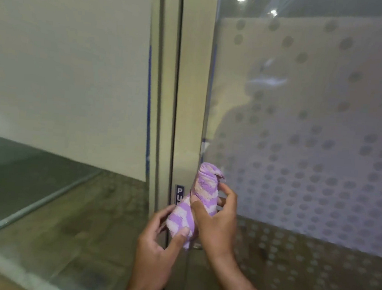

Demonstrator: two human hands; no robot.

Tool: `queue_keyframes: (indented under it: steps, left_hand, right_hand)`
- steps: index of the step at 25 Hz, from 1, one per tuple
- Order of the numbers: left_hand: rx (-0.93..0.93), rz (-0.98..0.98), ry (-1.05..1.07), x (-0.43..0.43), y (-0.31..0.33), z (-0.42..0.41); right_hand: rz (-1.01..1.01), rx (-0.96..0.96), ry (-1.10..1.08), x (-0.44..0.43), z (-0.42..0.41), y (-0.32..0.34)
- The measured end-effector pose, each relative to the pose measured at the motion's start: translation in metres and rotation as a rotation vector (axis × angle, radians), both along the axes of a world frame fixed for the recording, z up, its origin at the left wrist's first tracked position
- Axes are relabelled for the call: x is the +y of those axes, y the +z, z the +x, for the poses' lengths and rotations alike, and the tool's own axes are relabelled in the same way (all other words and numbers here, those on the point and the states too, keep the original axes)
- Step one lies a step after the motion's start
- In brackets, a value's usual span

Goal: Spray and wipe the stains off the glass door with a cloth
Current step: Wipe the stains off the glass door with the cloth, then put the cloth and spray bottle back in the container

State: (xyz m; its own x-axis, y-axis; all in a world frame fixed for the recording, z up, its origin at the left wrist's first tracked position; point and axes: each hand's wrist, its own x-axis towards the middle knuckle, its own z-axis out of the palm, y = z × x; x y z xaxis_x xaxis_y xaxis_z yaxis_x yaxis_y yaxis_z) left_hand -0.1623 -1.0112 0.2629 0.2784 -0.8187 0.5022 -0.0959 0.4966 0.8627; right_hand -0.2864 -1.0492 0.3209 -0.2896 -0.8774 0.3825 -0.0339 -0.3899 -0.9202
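Cloth (194,204) bunched, gripped by both hands, left hand (157,240) low, right hand (216,217) higher.

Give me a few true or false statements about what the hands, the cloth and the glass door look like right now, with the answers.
1. Both hands hold the cloth. True: the left hand grips its lower end, the right hand its middle.
2. The cloth is plain white. False: it is purple and white.
3. The cloth is spread flat on the glass door. False: it is bunched up in the hands.
4. The glass has a frosted band with dots. True.
5. A spray bottle is in the right hand. False: no bottle is visible.
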Motion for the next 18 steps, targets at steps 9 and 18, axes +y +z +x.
queue_keyframes:
  steps: [9, 18]
  left_hand:
    - [0.17, 0.106, 0.354, 0.154, -0.04, -0.006]
    - [0.169, 0.25, 0.708, 0.35, -0.069, 0.008]
  right_hand:
    - [0.188, 0.138, 0.431, 0.1, -0.005, -0.068]
    - [0.283, 0.351, 0.783, 0.23, 0.036, -0.132]
